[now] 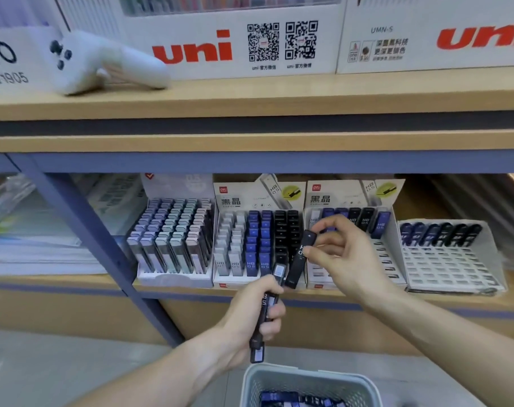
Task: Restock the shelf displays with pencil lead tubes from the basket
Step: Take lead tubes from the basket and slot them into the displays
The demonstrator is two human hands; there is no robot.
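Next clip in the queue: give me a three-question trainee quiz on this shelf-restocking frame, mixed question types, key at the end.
1. True or false: the right hand pinches a single black tube.
2. Multiple choice: where are the spare tubes waiting? A) on the top shelf B) in the left hand C) on the floor
3. Fill in: the basket sits ____ the hands in the picture, at the bottom edge.

Key: 1 true. 2 B; more tubes lie in the basket too. 3 below.
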